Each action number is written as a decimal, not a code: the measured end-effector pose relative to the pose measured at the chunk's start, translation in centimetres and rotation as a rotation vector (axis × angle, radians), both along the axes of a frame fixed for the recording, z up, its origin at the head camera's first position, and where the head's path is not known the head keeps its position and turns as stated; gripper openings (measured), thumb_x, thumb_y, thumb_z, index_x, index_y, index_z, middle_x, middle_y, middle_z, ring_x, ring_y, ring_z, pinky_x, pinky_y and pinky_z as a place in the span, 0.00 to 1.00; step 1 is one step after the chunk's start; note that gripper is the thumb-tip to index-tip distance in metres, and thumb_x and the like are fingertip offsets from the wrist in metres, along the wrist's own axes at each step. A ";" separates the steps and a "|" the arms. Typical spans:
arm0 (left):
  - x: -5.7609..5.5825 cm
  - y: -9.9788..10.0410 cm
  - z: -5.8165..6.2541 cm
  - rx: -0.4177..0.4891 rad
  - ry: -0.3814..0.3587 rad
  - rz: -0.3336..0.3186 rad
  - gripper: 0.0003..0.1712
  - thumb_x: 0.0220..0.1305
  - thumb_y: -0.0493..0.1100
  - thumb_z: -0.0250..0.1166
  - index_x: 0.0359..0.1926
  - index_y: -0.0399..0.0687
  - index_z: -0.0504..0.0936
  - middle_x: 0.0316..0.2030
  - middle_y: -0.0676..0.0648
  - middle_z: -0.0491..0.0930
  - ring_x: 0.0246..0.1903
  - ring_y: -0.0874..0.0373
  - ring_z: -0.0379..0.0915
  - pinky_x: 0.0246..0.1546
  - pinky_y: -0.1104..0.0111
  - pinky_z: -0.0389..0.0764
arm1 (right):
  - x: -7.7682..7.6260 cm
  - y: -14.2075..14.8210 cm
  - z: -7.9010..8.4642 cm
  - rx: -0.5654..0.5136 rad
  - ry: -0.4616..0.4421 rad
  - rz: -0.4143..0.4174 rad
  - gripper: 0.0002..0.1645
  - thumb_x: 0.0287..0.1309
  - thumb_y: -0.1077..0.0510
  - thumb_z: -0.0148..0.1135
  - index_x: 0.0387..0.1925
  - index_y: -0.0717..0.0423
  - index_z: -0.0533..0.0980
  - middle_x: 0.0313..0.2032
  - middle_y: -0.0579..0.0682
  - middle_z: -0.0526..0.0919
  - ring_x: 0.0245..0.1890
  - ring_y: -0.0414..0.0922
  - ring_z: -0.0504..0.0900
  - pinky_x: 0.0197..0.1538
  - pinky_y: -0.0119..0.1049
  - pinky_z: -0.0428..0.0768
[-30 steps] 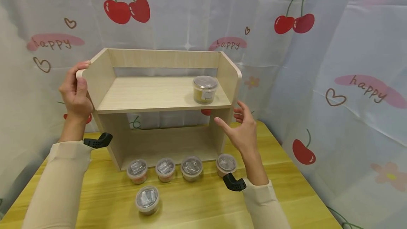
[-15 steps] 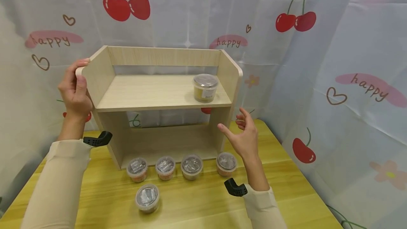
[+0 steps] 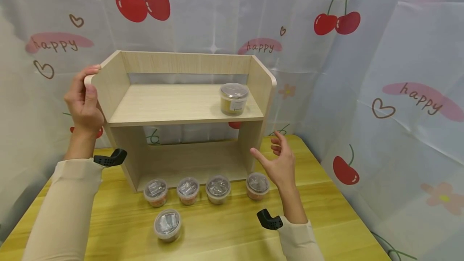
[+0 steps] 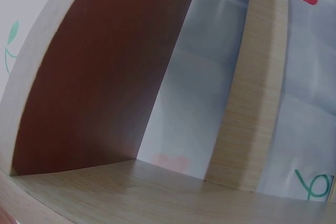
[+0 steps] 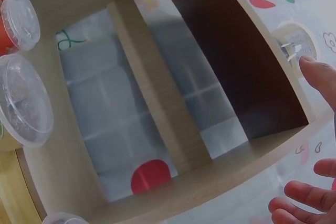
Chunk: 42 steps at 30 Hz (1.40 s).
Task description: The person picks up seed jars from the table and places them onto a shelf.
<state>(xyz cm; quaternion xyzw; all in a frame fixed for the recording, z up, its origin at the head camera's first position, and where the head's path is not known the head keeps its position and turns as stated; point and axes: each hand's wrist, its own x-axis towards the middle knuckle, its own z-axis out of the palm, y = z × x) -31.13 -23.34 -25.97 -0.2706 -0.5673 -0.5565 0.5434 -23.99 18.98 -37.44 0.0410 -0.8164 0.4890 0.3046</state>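
A pale wooden two-tier shelf (image 3: 185,122) stands on the table. My left hand (image 3: 84,104) grips the front edge of its upper left side panel, thumb on the near side and fingers over the top. My right hand (image 3: 279,164) is in the air beside the lower right panel, thumb and fingers spread apart with nothing between them. On the upper board, at the right, sits a clear lidded tub (image 3: 234,100) with yellow contents and a white label. Below the right hand's thumb is another lidded tub (image 3: 257,186). The right wrist view shows the fingers (image 5: 302,203) at its right edge.
Three more lidded tubs, left (image 3: 156,192), middle (image 3: 188,191) and right (image 3: 218,189), line the shelf's front foot. One further tub (image 3: 167,225) stands nearer on the yellow wood-grain table (image 3: 217,237). A cherry-print curtain (image 3: 203,11) hangs behind and to the right.
My right hand has moved down a little along the shelf's right side, still spread. The left hand keeps its grip on the panel. The tubs have not moved.
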 end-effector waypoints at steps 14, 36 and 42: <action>0.2 -0.1 0.1 0.009 -0.012 -0.001 0.22 0.60 0.34 0.46 0.49 0.26 0.79 0.50 0.39 0.82 0.53 0.51 0.75 0.57 0.67 0.69 | 0.3 0.5 -1.7 -0.017 -0.041 -0.018 0.49 0.45 0.50 0.78 0.66 0.61 0.67 0.52 0.62 0.77 0.50 0.58 0.77 0.55 0.51 0.75; 0.3 0.1 0.1 0.010 -0.016 0.004 0.21 0.60 0.33 0.45 0.48 0.25 0.78 0.50 0.41 0.82 0.52 0.53 0.75 0.58 0.67 0.69 | 0.9 1.0 -5.2 -0.050 -0.131 -0.024 0.52 0.45 0.48 0.79 0.69 0.60 0.65 0.54 0.62 0.76 0.53 0.60 0.76 0.57 0.51 0.74; 0.3 0.2 0.2 0.012 -0.014 -0.003 0.22 0.60 0.33 0.45 0.48 0.25 0.78 0.49 0.40 0.82 0.51 0.53 0.75 0.57 0.67 0.70 | 1.2 1.2 -6.4 -0.070 -0.140 -0.020 0.52 0.45 0.50 0.79 0.68 0.61 0.65 0.54 0.63 0.76 0.53 0.60 0.76 0.57 0.52 0.73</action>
